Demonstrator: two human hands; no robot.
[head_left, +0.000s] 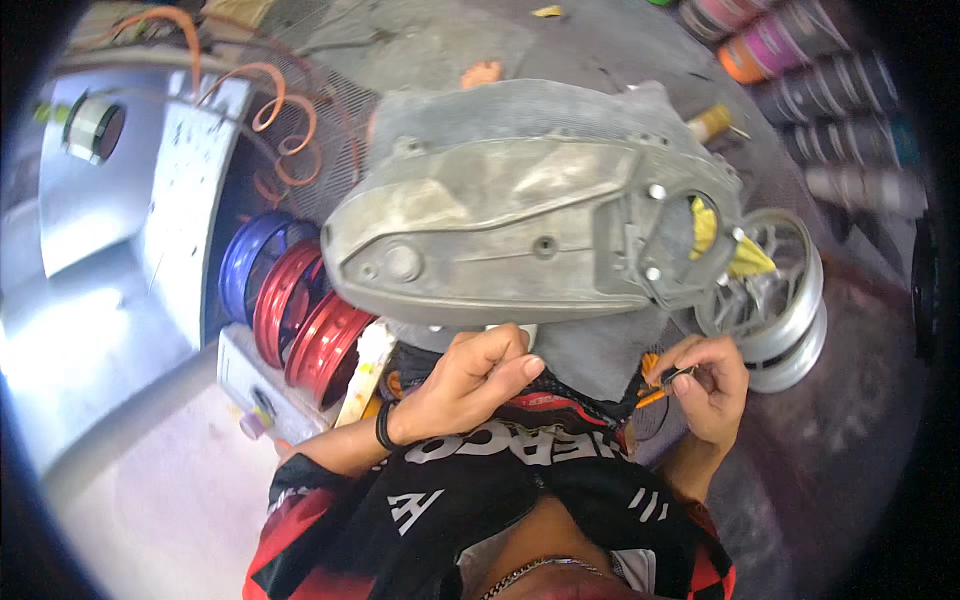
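Note:
A large grey engine cover (500,225) lies lengthwise on a grey cloth (590,360) over my lap. Its face is matt with lighter patches, and yellow material (745,260) shows in the round opening at its right end. My left hand (482,378) is closed just below the cover's near edge, fingers curled and thumb pressed over. Something pale shows by its fingertips, too hidden to name. Off the cover's near right corner, my right hand (712,385) pinches a slim orange and black tool (655,395) between thumb and fingers; its exact kind is unclear.
Red wheel rims (325,345) and a blue rim (250,255) stand at left, beside a pale panel (190,180) and a coiled orange hose (290,110). Silver rims (775,300) are stacked at right. Several spray cans (830,90) line the far right.

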